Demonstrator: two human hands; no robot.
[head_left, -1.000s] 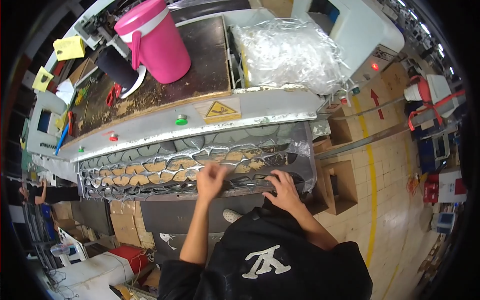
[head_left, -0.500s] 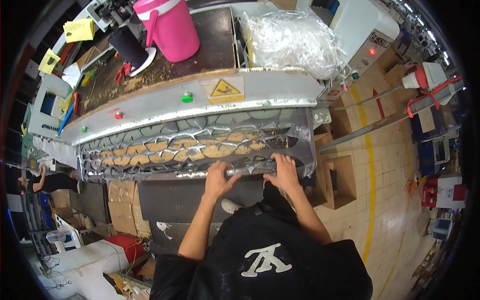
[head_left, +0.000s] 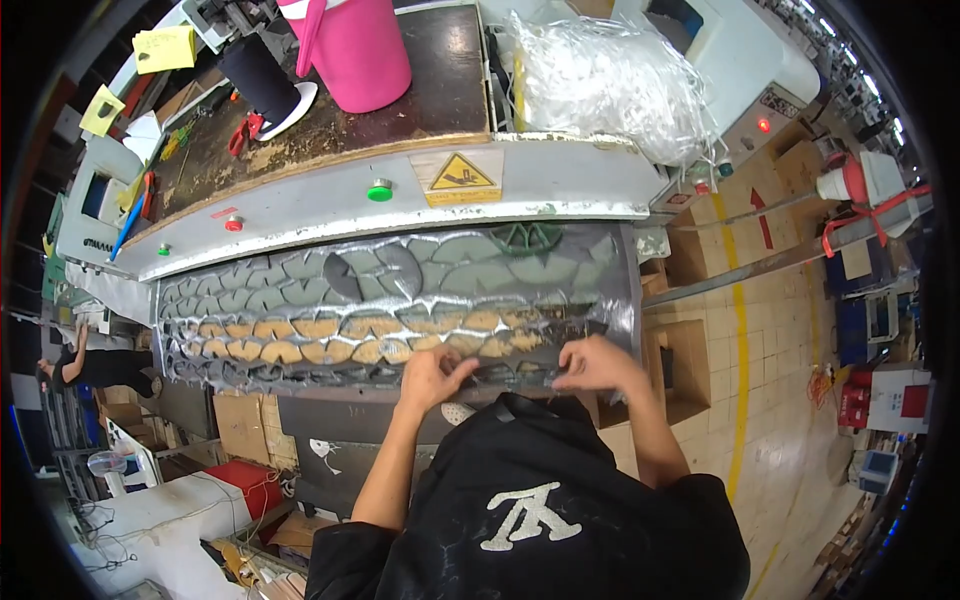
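A wide dark grey sheet with rows of curved cut-out holes lies across the machine bed, a shiny film clinging to its web. Tan board shows through some of its middle holes. My left hand is closed on the sheet's near edge, its thumb pointing right. Further right, my right hand pinches the same edge near the corner, with its fingertips drawn together. A green cutting die sits on the sheet at the far right, partly under the machine's beam. Two loose-looking dark curved pieces lie on the sheet's far half.
The grey beam carries a green button and a yellow warning sign. Above stand a pink jug, a black thread cone, red scissors and a clear plastic bundle. A cardboard box stands at right; another person is far left.
The sheet has slid toward me, bringing more of its far rows and the green die out from under the beam. My right hand has gone from spread fingers to a pinch.
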